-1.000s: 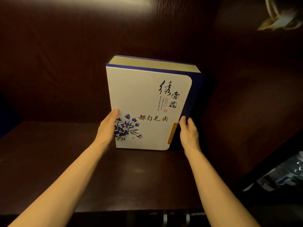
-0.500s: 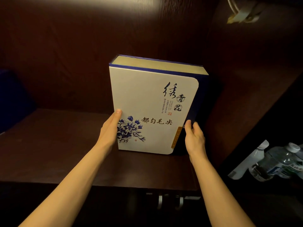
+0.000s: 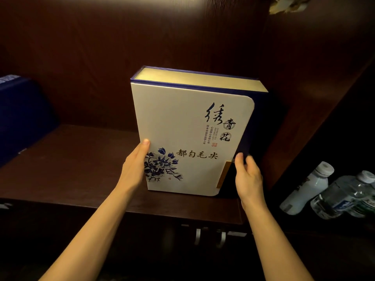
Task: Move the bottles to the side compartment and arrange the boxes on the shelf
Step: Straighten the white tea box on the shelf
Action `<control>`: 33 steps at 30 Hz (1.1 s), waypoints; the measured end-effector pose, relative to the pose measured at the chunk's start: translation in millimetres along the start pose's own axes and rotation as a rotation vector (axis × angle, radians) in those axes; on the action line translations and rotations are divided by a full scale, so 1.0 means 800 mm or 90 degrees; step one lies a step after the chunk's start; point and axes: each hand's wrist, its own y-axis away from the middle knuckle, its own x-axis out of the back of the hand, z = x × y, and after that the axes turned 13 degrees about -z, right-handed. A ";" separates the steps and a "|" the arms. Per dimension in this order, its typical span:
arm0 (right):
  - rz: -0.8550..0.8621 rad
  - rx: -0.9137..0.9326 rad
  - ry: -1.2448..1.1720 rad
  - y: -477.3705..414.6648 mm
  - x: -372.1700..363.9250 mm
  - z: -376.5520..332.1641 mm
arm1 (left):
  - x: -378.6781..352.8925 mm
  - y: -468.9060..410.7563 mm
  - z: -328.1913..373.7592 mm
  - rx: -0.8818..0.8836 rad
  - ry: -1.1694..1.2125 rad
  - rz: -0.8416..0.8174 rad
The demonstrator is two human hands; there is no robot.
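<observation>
Here the white tea box stands upright on the shelf, left hand and right hand each keeping a grip on its lower edges, so I would slide it back squarely, bottles lying right.

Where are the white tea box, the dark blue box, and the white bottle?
white tea box (image 3: pixel 182 122), head view, on its front cover.
dark blue box (image 3: pixel 22 110), head view, on its side face at the left edge.
white bottle (image 3: pixel 306 189), head view, on its body.
</observation>
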 end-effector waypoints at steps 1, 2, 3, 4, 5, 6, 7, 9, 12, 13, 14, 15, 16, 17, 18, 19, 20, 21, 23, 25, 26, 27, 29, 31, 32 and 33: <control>-0.005 -0.002 -0.002 0.003 0.001 0.000 | 0.000 0.004 -0.002 0.000 0.000 0.002; -0.010 -0.003 0.000 0.005 0.002 0.001 | 0.001 0.007 -0.004 -0.002 0.000 0.001; -0.015 -0.004 0.004 0.007 0.003 0.003 | 0.001 0.010 -0.005 -0.003 -0.002 0.001; -0.018 -0.005 0.008 0.009 0.003 0.004 | 0.001 0.012 -0.006 -0.001 -0.004 0.002; -0.020 -0.007 0.010 0.011 0.004 0.005 | 0.001 0.014 -0.006 0.004 -0.006 0.005; -0.020 -0.007 0.008 0.012 0.003 0.004 | 0.000 0.015 -0.006 0.008 -0.005 0.010; -0.019 -0.005 0.002 0.013 0.003 0.004 | -0.001 0.017 -0.006 0.009 0.000 0.014; -0.021 -0.001 -0.005 0.015 0.003 0.003 | -0.006 0.019 -0.004 0.007 0.012 0.020; -0.038 -0.001 -0.006 0.014 0.004 0.004 | -0.013 0.023 0.000 0.002 0.009 0.034; -0.041 -0.004 -0.007 0.014 0.005 0.004 | -0.015 0.024 0.002 0.001 0.008 0.039; -0.041 -0.006 -0.008 0.014 0.006 0.003 | -0.016 0.025 0.003 -0.001 0.006 0.042; -0.041 -0.006 -0.007 0.013 0.005 0.002 | -0.017 0.025 0.005 -0.002 0.003 0.044; -0.042 -0.006 -0.007 0.013 0.006 0.002 | -0.018 0.026 0.007 -0.001 -0.001 0.044; -0.045 -0.007 -0.006 0.013 0.006 0.002 | -0.018 0.026 0.008 0.002 -0.005 0.044; -0.048 -0.007 -0.006 0.013 0.007 0.002 | -0.019 0.027 0.009 0.005 -0.008 0.043; -0.051 -0.006 -0.005 0.014 0.007 0.001 | -0.019 0.028 0.011 0.008 -0.010 0.043; -0.054 -0.005 -0.004 0.014 0.007 0.001 | -0.019 0.029 0.012 0.011 -0.009 0.043; -0.055 -0.003 -0.005 0.015 0.008 0.000 | -0.019 0.030 0.013 0.012 -0.008 0.045; -0.056 -0.003 -0.005 0.017 0.008 -0.003 | -0.019 0.031 0.015 0.015 -0.003 0.050; -0.059 -0.010 0.000 0.018 0.006 -0.006 | -0.018 0.031 0.017 0.018 -0.001 0.052; -0.060 -0.013 0.004 0.020 0.006 -0.007 | -0.018 0.031 0.017 0.018 -0.001 0.049; -0.061 -0.015 0.008 0.021 0.006 -0.008 | -0.017 0.031 0.018 0.017 0.000 0.045; -0.062 -0.015 0.009 0.024 0.006 -0.010 | -0.018 0.032 0.018 0.019 -0.001 0.037; -0.066 -0.015 0.010 0.026 0.008 -0.011 | -0.019 0.034 0.017 0.017 -0.001 0.024; -0.070 -0.017 0.018 0.027 0.009 -0.011 | -0.019 0.037 0.016 0.012 -0.006 0.019; -0.077 -0.019 0.029 0.028 0.011 -0.010 | -0.019 0.039 0.014 0.009 -0.015 0.017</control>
